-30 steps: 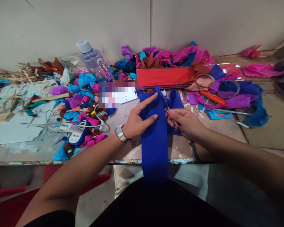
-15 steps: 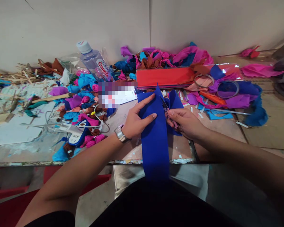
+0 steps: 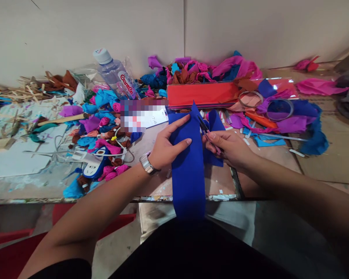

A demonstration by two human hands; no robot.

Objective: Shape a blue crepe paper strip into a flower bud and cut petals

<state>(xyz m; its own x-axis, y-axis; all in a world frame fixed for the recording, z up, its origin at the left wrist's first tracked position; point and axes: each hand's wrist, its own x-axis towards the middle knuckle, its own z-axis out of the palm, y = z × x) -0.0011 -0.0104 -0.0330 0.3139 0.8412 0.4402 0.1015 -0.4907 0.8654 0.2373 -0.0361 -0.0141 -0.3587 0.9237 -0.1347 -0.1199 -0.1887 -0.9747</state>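
Observation:
A long strip of blue paper [image 3: 188, 178] runs from the table down over its front edge toward my body. My left hand [image 3: 167, 149], with a metal watch at the wrist, lies on the strip's upper left part, thumb and index finger spread apart. My right hand [image 3: 227, 147] grips small scissors [image 3: 204, 127], whose blades point up and left beside the strip's right edge. Beneath and behind the right hand lies another blue piece [image 3: 216, 121], partly hidden by it.
A plastic bottle [image 3: 116, 75] stands behind a partly blurred phone [image 3: 157, 117]. Crumpled coloured paper and a power strip [image 3: 93, 166] lie to the left. A red packet [image 3: 202, 95] lies behind the hands, with tape rolls [image 3: 280, 109] to the right.
My right hand and the scissors have shifted slightly right, away from the strip. The lower part of the strip has swung slightly left. My left hand has barely moved.

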